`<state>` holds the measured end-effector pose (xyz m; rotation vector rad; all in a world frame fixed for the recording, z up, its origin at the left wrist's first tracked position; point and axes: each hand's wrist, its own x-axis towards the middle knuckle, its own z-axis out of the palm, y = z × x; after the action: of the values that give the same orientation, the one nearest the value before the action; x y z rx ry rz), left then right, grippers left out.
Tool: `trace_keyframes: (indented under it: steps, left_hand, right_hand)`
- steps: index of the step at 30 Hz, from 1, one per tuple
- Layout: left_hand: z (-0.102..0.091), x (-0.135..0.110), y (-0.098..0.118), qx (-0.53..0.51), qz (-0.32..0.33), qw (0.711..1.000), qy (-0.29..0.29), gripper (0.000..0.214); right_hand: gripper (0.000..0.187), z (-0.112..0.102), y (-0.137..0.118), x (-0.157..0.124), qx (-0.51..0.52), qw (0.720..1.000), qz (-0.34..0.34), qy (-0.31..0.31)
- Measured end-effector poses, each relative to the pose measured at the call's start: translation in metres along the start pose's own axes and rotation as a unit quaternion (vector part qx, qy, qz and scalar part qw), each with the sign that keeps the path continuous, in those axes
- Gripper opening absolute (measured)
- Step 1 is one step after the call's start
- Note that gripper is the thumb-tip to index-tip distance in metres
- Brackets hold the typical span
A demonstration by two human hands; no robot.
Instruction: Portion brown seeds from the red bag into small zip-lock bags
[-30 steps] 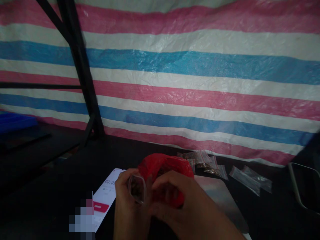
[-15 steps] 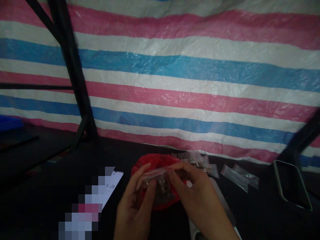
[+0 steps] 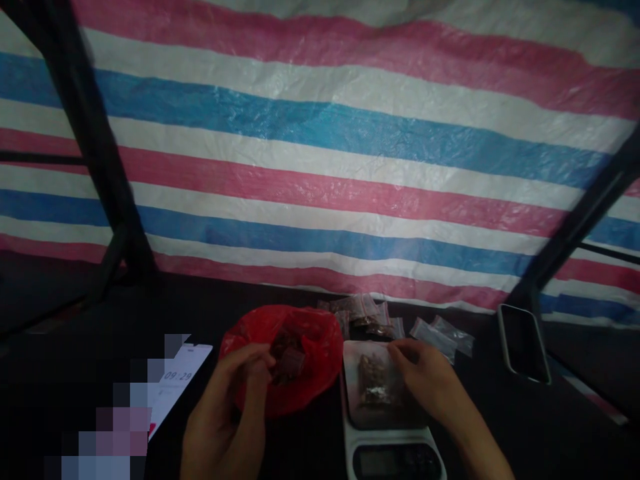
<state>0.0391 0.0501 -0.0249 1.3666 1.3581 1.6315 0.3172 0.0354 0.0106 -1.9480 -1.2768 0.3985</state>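
A red plastic bag lies open on the dark table, with dark pieces inside. My left hand is at its left rim, fingers pinched together on the plastic. A small clear zip bag filled with brown bits lies on the platform of a white digital scale. My right hand rests at the bag's upper right corner, fingertips closed on its edge.
More small clear zip bags lie behind the scale, and others to the right. A lit phone lies at left, a dark phone at right. A striped tarp and black frame bars stand behind.
Both hands held the small filled bag over the red bag. Now the right hand has carried it right onto the scale, and the left hand is at the red bag. The view shifted right.
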Motion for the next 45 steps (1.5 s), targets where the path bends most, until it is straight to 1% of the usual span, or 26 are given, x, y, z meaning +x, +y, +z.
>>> trace_keyframes:
  steps: [3,5,7,10,12,14,18,25,29,36,41,45]
  left_hand:
    - [0.0,-0.004,-0.003,0.028,0.02,0.999,0.005,0.021]
    - [0.0,-0.005,-0.002,0.061,0.057,0.996,0.003,0.018]
    - [-0.001,-0.006,0.0,0.1,0.131,0.986,-0.017,0.015]
    - [0.0,-0.006,0.003,0.146,0.249,0.956,-0.057,0.01]
    - [0.002,-0.007,0.004,0.158,0.295,0.938,-0.088,0.01]
    - [0.004,-0.008,0.005,0.155,0.317,0.928,-0.12,0.013]
    - [0.007,-0.013,0.005,0.15,0.323,0.923,-0.143,0.016]
    - [0.007,-0.014,0.0,0.158,0.346,0.913,-0.147,0.017]
    - [0.006,-0.012,-0.001,0.167,0.354,0.908,-0.147,0.017]
    - [0.006,-0.013,0.0,0.173,0.367,0.902,-0.149,0.016]
    - [0.008,-0.011,0.002,0.169,0.36,0.905,-0.151,0.019]
    - [0.006,-0.012,0.005,0.157,0.354,0.909,-0.153,0.018]
  right_hand:
    - [0.033,-0.002,0.003,0.001,0.001,0.999,-0.005,0.032]
    - [0.034,-0.002,0.003,0.003,0.005,0.999,-0.004,0.054]
    - [0.035,-0.001,0.004,0.004,0.01,0.997,0.001,0.079]
    - [0.037,0.004,0.007,0.005,0.021,0.993,0.004,0.113]
    - [0.038,0.006,0.01,0.005,0.027,0.991,0.004,0.132]
    - [0.039,0.008,0.011,0.006,0.032,0.989,0.003,0.145]
    - [0.039,0.011,0.013,0.006,0.039,0.988,-0.008,0.146]
    - [0.038,0.019,0.016,0.005,0.035,0.992,-0.082,0.094]
    - [0.038,0.021,0.016,0.003,0.028,0.991,-0.104,0.074]
    - [0.038,0.022,0.016,0.003,0.026,0.991,-0.111,0.067]
    - [0.038,0.025,0.017,0.003,0.033,0.992,-0.109,0.06]
    - [0.033,0.027,0.018,0.002,0.046,0.992,-0.109,0.052]
